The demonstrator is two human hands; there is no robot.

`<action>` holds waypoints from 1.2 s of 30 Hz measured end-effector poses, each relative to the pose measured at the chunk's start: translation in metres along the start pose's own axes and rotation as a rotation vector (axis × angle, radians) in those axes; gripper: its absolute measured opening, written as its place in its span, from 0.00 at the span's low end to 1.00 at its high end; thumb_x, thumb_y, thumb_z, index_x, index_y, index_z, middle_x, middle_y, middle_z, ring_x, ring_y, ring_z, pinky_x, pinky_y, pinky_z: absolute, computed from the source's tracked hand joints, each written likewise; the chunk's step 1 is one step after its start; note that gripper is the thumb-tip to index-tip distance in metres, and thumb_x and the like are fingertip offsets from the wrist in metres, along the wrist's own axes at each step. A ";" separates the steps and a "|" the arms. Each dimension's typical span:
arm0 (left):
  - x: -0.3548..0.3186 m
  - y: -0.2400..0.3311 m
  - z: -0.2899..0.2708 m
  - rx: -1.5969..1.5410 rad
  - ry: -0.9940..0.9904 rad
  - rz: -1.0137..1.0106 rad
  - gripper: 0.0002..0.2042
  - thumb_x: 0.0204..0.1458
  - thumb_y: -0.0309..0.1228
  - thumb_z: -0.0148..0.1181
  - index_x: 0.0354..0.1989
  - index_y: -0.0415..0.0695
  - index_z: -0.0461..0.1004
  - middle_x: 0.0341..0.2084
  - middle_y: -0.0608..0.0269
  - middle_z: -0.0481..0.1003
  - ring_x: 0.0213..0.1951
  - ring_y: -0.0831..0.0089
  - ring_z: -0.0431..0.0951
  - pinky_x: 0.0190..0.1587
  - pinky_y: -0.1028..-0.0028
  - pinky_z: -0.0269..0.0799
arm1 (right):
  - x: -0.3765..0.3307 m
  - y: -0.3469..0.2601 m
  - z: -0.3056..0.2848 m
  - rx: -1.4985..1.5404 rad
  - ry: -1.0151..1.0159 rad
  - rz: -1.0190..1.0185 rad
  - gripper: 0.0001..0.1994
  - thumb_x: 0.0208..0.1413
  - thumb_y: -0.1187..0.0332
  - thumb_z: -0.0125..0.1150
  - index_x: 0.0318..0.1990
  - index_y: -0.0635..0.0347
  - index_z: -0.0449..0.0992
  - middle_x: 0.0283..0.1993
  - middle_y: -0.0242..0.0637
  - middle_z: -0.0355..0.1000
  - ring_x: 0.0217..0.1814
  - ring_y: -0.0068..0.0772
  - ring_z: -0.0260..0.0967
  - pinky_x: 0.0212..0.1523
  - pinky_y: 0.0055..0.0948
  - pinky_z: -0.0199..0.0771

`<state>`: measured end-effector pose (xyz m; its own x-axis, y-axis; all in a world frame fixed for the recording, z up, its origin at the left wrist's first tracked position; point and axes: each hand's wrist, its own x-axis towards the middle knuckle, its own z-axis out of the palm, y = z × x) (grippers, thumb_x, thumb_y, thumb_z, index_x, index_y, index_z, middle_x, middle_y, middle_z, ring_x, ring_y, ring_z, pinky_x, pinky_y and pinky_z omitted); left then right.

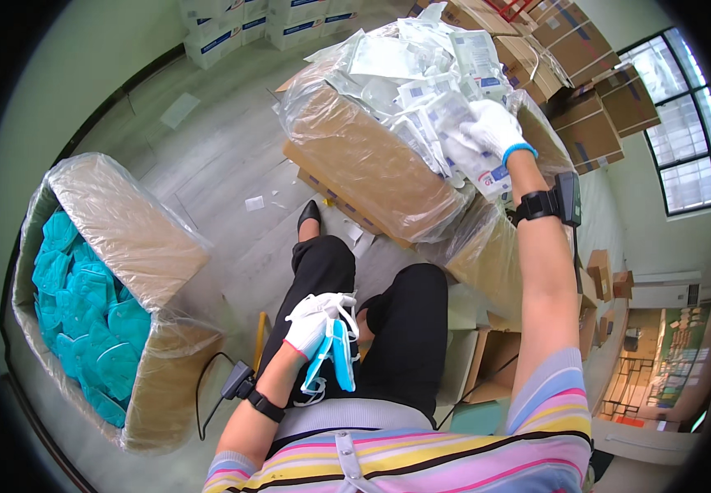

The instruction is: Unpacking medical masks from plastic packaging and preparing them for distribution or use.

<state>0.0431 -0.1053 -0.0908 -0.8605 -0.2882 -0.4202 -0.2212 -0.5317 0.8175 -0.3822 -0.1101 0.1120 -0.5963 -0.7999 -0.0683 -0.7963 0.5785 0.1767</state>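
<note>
Near my lap, my left hand (313,320) in a white glove is closed around folded blue face masks (338,355) with white straps hanging down. My right hand (491,127), in a white glove with a blue cuff, is stretched out to a heaped pile of clear printed packets (388,59). Its fingers are closed at the edge of one packet (487,174), and the fingertips are partly lost among the others. The pile fills a plastic-lined cardboard box (364,152) in front of me.
At the left stands another plastic-lined carton (117,222) full of teal face masks (92,304). Stacked brown cartons (590,123) rise at the far right, and white cartons (212,41) stand by the back wall. Paper scraps (254,203) lie on the floor beside my foot.
</note>
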 end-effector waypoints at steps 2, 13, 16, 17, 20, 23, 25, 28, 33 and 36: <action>0.000 0.004 -0.006 -0.061 -0.018 0.008 0.13 0.59 0.31 0.52 0.47 0.38 0.77 0.28 0.63 0.76 0.30 0.78 0.75 0.34 0.78 0.72 | 0.004 -0.001 0.011 -0.010 -0.016 -0.093 0.21 0.50 0.55 0.59 0.50 0.52 0.77 0.45 0.48 0.76 0.49 0.55 0.72 0.49 0.47 0.71; 0.002 0.009 -0.006 -0.253 -0.091 0.009 0.14 0.56 0.28 0.51 0.46 0.33 0.76 0.33 0.62 0.76 0.31 0.80 0.74 0.33 0.81 0.71 | 0.063 -0.045 0.068 -0.098 0.065 -0.125 0.18 0.53 0.61 0.53 0.50 0.50 0.78 0.50 0.44 0.76 0.53 0.50 0.71 0.52 0.43 0.72; 0.004 0.013 -0.005 -0.259 -0.092 -0.029 0.14 0.56 0.28 0.50 0.46 0.33 0.76 0.33 0.61 0.76 0.30 0.80 0.74 0.33 0.80 0.71 | 0.058 -0.055 0.104 -0.133 0.243 -0.247 0.18 0.54 0.60 0.52 0.51 0.48 0.78 0.51 0.43 0.75 0.59 0.47 0.68 0.56 0.42 0.70; 0.003 0.015 -0.005 -0.202 -0.079 -0.013 0.14 0.56 0.27 0.50 0.46 0.33 0.76 0.33 0.60 0.76 0.30 0.80 0.74 0.33 0.80 0.71 | 0.055 -0.070 0.083 -0.202 0.021 -0.249 0.19 0.55 0.62 0.50 0.53 0.47 0.78 0.54 0.43 0.74 0.62 0.46 0.65 0.59 0.41 0.67; 0.004 0.015 -0.005 -0.097 -0.065 0.054 0.14 0.56 0.27 0.49 0.47 0.32 0.76 0.32 0.61 0.76 0.29 0.79 0.74 0.32 0.80 0.71 | 0.056 -0.056 0.096 -0.171 0.116 -0.249 0.20 0.55 0.64 0.50 0.55 0.48 0.76 0.55 0.45 0.73 0.62 0.46 0.65 0.60 0.41 0.66; 0.000 0.024 -0.003 -0.268 -0.059 -0.051 0.14 0.56 0.26 0.49 0.46 0.32 0.76 0.32 0.60 0.76 0.29 0.78 0.74 0.32 0.79 0.71 | 0.057 -0.055 0.086 -0.138 -0.248 0.038 0.23 0.54 0.67 0.50 0.59 0.48 0.72 0.58 0.46 0.70 0.61 0.48 0.66 0.61 0.39 0.66; 0.004 0.025 0.002 -0.280 -0.098 -0.032 0.14 0.56 0.26 0.49 0.45 0.32 0.76 0.32 0.59 0.76 0.29 0.77 0.75 0.33 0.79 0.71 | 0.047 -0.012 0.127 -0.087 -0.149 -0.026 0.21 0.53 0.67 0.50 0.56 0.51 0.74 0.55 0.47 0.72 0.57 0.50 0.69 0.58 0.42 0.68; 0.001 0.013 -0.006 -0.300 -0.062 -0.036 0.13 0.57 0.26 0.49 0.45 0.33 0.75 0.31 0.57 0.76 0.31 0.74 0.77 0.34 0.77 0.73 | 0.034 -0.036 0.120 0.016 -0.088 -0.099 0.19 0.55 0.62 0.51 0.53 0.55 0.76 0.52 0.49 0.74 0.54 0.51 0.72 0.54 0.43 0.71; 0.003 0.002 -0.001 -0.363 -0.084 -0.026 0.12 0.58 0.28 0.51 0.45 0.35 0.76 0.33 0.58 0.77 0.32 0.74 0.77 0.37 0.76 0.75 | 0.027 -0.012 0.093 0.104 0.152 -0.005 0.28 0.49 0.43 0.62 0.51 0.53 0.77 0.49 0.47 0.76 0.55 0.48 0.71 0.54 0.43 0.71; 0.002 -0.002 0.001 -0.297 -0.069 -0.020 0.12 0.58 0.28 0.51 0.45 0.35 0.76 0.34 0.57 0.78 0.33 0.74 0.77 0.37 0.76 0.75 | -0.001 -0.024 0.057 0.266 0.291 0.093 0.26 0.46 0.47 0.69 0.49 0.50 0.77 0.50 0.43 0.76 0.51 0.48 0.73 0.52 0.40 0.72</action>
<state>0.0413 -0.1044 -0.0932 -0.8886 -0.2260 -0.3991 -0.1032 -0.7493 0.6542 -0.3682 -0.1144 0.0518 -0.6438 -0.7316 0.2241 -0.7615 0.6414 -0.0937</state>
